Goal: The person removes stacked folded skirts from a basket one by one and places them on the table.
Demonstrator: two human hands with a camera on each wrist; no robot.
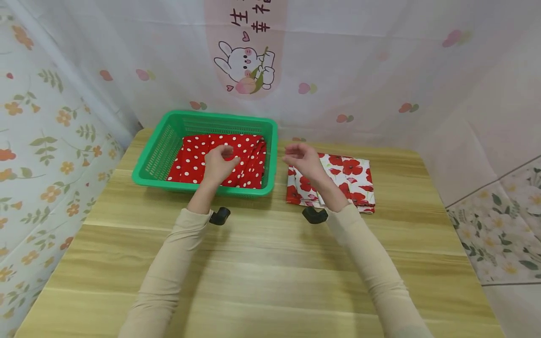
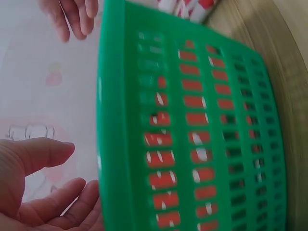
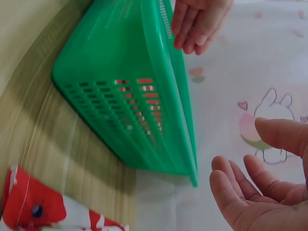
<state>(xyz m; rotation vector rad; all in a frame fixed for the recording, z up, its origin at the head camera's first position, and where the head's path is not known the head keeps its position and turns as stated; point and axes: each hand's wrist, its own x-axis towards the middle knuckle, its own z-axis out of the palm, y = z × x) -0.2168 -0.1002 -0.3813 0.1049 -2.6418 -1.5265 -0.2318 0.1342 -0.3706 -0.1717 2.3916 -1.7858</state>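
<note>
Two beige sleeves are reaching forward across a wooden table, the nearest things to the head camera. The left hand is hovering over the polka-dot cloth lying crumpled in the green basket, fingers loosely curled and holding nothing. The right hand is hanging relaxed and empty just right of the basket, above the folded poppy-print cloth. The polka-dot cloth is lying directly below the left hand, the nearer one, its length running left to right across the basket.
</note>
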